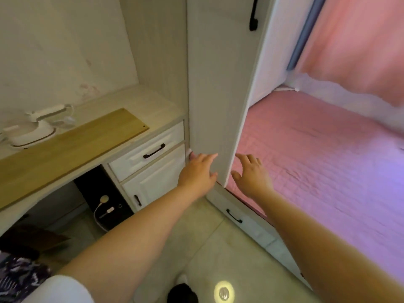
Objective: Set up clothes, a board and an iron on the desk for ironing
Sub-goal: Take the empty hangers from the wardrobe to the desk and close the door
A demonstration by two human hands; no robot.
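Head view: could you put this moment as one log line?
left hand: open, at wardrobe door edge | right hand: open, behind it | board, iron: on desk

Two bare arms reach forward to a tall white cupboard door. The left hand lies flat on the front of the door, fingers straight. The right hand is open at the door's right edge. On the left, a wooden board lies on the desk, and a white iron sits at its far left side. A pink bed is on the right.
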